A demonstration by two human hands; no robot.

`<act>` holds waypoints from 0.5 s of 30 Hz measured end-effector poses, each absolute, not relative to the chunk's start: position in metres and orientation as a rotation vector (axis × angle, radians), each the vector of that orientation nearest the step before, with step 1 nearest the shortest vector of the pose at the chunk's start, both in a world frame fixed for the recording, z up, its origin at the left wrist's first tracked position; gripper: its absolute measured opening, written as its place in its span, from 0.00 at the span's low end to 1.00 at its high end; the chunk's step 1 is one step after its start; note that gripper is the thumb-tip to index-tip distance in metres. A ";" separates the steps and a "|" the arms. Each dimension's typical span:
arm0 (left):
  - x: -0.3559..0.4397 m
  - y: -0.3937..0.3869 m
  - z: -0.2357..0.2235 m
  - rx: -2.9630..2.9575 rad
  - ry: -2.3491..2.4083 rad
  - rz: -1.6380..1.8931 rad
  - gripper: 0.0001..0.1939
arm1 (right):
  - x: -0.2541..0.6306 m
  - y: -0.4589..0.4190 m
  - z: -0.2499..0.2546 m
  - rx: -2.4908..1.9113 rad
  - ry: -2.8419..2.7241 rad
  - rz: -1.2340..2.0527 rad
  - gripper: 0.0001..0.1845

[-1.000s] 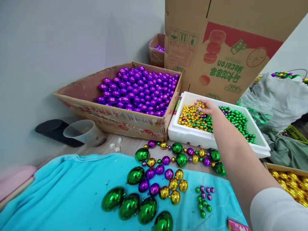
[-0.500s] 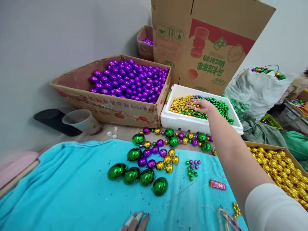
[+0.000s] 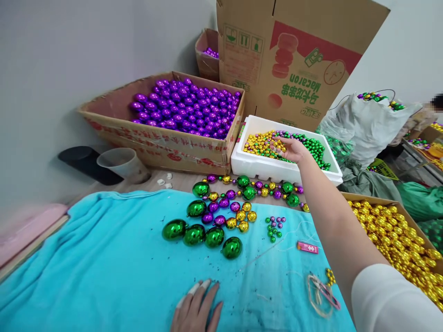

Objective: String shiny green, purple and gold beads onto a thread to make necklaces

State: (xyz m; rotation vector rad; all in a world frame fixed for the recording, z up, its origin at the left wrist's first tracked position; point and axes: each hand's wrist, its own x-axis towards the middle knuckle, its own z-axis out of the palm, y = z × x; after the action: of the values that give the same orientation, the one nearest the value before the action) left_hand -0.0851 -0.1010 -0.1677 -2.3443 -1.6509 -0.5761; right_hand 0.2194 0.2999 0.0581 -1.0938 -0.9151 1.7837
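My right hand (image 3: 290, 150) reaches into a white foam box (image 3: 287, 173), palm turned up. Its fingers curl around a few small gold beads (image 3: 281, 146) at the border between gold and green ones. Small green beads (image 3: 314, 150) fill the box's right side. My left hand (image 3: 198, 306) lies flat on the turquoise towel (image 3: 121, 258), fingers a little apart and holding nothing, with pale wraps on some fingertips. Ahead of it are large green balls (image 3: 214, 236), purple balls (image 3: 207, 218), gold balls (image 3: 243, 226) and small loose green beads (image 3: 272, 239).
A finished-looking bead string (image 3: 248, 192) lies in front of the foam box. A carton of purple balls (image 3: 180, 154) stands at the left back, a carton of gold beads (image 3: 391, 230) at the right. A pink lighter (image 3: 308, 248) and pink-handled scissors (image 3: 330, 295) lie on the towel.
My left hand has come further into view on the towel. My right hand stays in the foam box, its fingers now more curled around gold beads. The view has tilted down slightly.
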 end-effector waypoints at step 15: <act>-0.067 -0.104 -0.143 -2.493 -1.899 -0.505 0.19 | 0.165 0.102 -0.071 -1.967 -2.262 1.087 0.12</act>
State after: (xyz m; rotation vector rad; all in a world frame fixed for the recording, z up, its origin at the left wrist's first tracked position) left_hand -0.0669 -0.1036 -0.1430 -2.4929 -1.8990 -0.5052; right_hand 0.1653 0.1022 -0.0708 -1.9667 -2.2620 1.0866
